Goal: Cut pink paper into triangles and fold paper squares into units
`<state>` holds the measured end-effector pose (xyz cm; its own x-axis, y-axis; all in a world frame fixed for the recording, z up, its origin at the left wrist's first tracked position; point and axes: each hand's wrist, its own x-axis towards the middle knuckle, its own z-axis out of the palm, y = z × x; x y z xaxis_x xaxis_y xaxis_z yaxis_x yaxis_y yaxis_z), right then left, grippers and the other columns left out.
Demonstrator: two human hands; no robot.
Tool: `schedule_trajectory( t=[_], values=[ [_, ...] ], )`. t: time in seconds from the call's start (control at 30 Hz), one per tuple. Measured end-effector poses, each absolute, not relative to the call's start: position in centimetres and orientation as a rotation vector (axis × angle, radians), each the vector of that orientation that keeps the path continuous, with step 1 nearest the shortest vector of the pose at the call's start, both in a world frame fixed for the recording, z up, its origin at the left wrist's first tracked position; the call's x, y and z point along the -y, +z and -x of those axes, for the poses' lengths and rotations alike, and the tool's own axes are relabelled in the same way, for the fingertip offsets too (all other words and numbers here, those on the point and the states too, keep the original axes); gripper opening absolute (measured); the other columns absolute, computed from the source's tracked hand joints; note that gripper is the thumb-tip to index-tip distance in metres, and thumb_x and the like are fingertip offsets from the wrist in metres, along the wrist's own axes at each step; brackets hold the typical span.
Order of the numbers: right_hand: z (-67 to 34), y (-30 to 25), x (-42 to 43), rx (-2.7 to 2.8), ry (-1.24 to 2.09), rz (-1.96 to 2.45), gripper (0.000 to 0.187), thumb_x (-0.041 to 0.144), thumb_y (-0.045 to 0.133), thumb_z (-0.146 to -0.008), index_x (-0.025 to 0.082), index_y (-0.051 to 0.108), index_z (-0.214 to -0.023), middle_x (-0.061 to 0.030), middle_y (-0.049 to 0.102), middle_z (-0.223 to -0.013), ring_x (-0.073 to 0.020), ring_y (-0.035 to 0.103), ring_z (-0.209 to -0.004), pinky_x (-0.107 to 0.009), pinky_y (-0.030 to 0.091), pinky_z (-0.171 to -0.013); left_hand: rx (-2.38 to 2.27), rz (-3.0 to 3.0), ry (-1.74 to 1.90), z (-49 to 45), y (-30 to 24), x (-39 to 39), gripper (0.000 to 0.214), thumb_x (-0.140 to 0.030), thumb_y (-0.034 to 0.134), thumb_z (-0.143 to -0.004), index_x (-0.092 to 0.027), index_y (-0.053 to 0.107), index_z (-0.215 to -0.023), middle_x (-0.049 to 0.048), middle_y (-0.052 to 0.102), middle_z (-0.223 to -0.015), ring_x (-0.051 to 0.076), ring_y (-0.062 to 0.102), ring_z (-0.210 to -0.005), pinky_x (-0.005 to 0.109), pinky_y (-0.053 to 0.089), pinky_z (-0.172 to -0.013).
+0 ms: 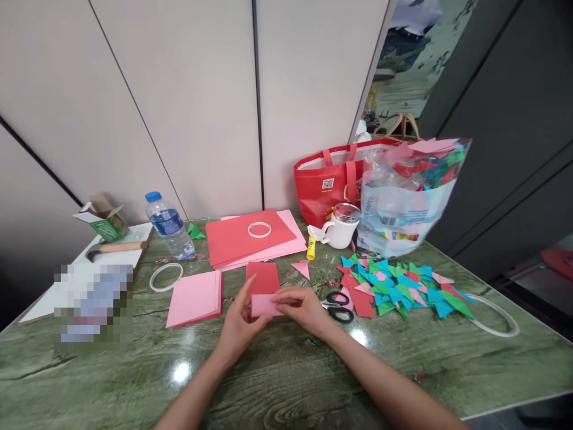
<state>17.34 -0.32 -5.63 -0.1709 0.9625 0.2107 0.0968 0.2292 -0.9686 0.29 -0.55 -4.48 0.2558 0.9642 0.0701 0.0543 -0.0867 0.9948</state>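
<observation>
Between my two hands is a pink piece of paper, folded into a narrow rectangle. My left hand grips its left end, thumb below and fingers above. At the right end, my right hand pinches the paper between thumb and fingers. Just behind them lies a small red paper square. A stack of pink and red squares sits to the left of my left hand. Black-handled scissors rest right of my right hand. A small pink folded triangle lies behind it.
Colourful folded pieces lie in a pile at right, before a filled plastic bag. Further back are a white mug, glue stick, red bag and large paper sheets. At left stand a water bottle and hammer.
</observation>
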Motion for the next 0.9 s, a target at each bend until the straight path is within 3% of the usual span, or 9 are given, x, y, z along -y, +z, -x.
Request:
schedule_trajectory(
  t=[0.1,0.4,0.5,0.7,0.9],
  values=[
    [-17.2,-5.7,0.5,1.519,1.051,1.024,0.015,0.018,0.063,-0.068,0.021,0.072,-0.080,-0.0052,0.069,-0.084,-0.0190,0.062,-0.083,-0.031,0.048,-0.072,-0.991,-1.339,1.051,-0.6,-4.6,0.6,0.089,-0.017,0.067,-0.063,-0.016,0.018,-0.137,0.0080,0.063,-0.096,0.016,0.062,-0.077,0.029,0.050,-0.072],
    [-16.7,-6.0,0.8,1.571,0.980,1.000,0.014,0.019,0.063,-0.071,0.024,0.072,-0.079,-0.0045,0.070,-0.083,-0.0194,0.063,-0.080,-0.033,0.049,-0.072,-1.108,-1.400,0.985,-0.1,-4.8,0.3,0.081,-0.015,0.066,-0.061,-0.013,0.027,-0.132,0.0018,0.062,-0.079,0.015,0.061,-0.068,0.027,0.049,-0.066],
    [-16.9,-6.0,0.7,1.557,1.016,0.995,0.015,0.018,0.062,-0.071,0.024,0.072,-0.081,-0.0044,0.070,-0.085,-0.0193,0.063,-0.082,-0.033,0.049,-0.075,-1.034,-1.355,0.971,-0.1,-4.8,0.3,0.085,-0.016,0.067,-0.061,-0.015,0.023,-0.133,0.0016,0.063,-0.077,0.015,0.061,-0.066,0.027,0.050,-0.064],
    [-17.8,-5.7,0.0,1.528,1.047,0.996,0.013,0.022,0.063,-0.070,0.022,0.072,-0.081,-0.0055,0.069,-0.088,-0.0193,0.063,-0.085,-0.034,0.049,-0.077,-0.829,-1.172,0.963,-0.5,-4.1,0.5,0.102,-0.025,0.069,-0.064,-0.022,0.000,-0.139,0.0095,0.065,-0.096,0.018,0.064,-0.081,0.032,0.051,-0.073],
    [-18.6,-5.7,-0.6,1.535,1.041,0.988,0.013,0.022,0.063,-0.070,0.021,0.071,-0.081,-0.0061,0.069,-0.089,-0.0195,0.062,-0.085,-0.033,0.049,-0.076,-0.706,-1.092,0.932,-0.3,-4.1,0.8,0.101,-0.031,0.067,-0.068,-0.022,-0.002,-0.140,0.0150,0.063,-0.107,0.022,0.061,-0.098,0.039,0.045,-0.087]
  ],
)
